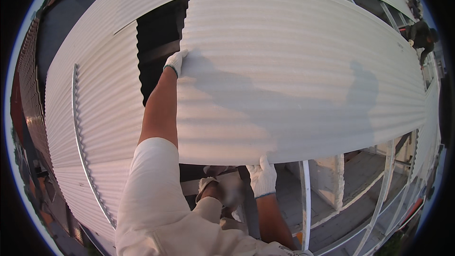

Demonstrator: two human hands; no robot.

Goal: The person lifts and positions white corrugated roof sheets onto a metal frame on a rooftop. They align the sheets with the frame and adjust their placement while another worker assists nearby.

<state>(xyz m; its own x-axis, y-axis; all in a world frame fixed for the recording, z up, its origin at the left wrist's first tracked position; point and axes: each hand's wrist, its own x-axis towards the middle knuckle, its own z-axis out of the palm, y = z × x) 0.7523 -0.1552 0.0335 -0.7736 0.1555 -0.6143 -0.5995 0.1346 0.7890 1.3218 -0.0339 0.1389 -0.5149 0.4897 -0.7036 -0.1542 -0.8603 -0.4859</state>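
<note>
A broad white corrugated roofing sheet (303, 33) spans the middle of the head view, its ridges running left to right. My left hand (176, 61), in a white knit glove, is closed on the sheet's left end, arm stretched far forward. Nearer to me, my right hand (262, 176), gloved alike, grips the sheet's near long edge with the thumb on top; its other fingers are partly hidden beneath. Between the sheet's left end and the corrugated roofing (104, 90) on the left lies a dark gap (161, 38). My arms' shadow falls across the sheet.
Narrow metal beams (305, 204) run over an open space with pale walls (327, 180) below on the right. A metal strip (76, 99) lies on the left roofing. Another person (419, 38) in dark clothes bends at the sheet's far right end. Tiled roofing (31, 80) borders the far left.
</note>
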